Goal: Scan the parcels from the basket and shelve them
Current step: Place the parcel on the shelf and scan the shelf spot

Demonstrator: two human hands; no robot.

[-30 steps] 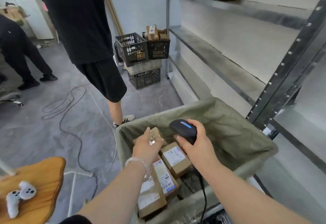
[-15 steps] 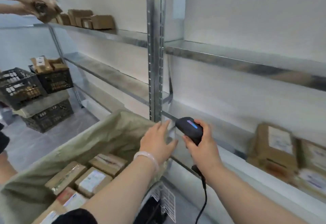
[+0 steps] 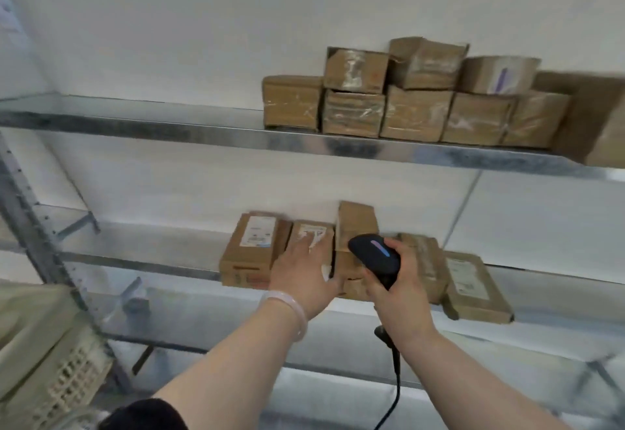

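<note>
Parcel (image 3: pixel 315 238) half hidden, blurred | left hand (image 3: pixel 302 272) flat on it | right hand (image 3: pixel 399 297) grips scanner (image 3: pixel 375 255)

White wall (image 3: pixel 169 23), tiered galvanised metal shelves (image 3: pixel 135 123), perforated steel upright (image 3: pixel 22 199) at left, soft even light.

- The shelves (image 3: pixel 203 131) before you were dull-sheened grey metal.
- Your parcels (image 3: pixel 416 114) were matt brown cardboard, some under glossy tape (image 3: pixel 351 72), with white paper labels (image 3: pixel 255 233).
- Your scanner (image 3: pixel 375 257) was smooth black plastic.
- Your bracelet (image 3: pixel 296 311) looked pale and polished.
- Your basket (image 3: pixel 74 379) was cream plastic lattice.
</note>
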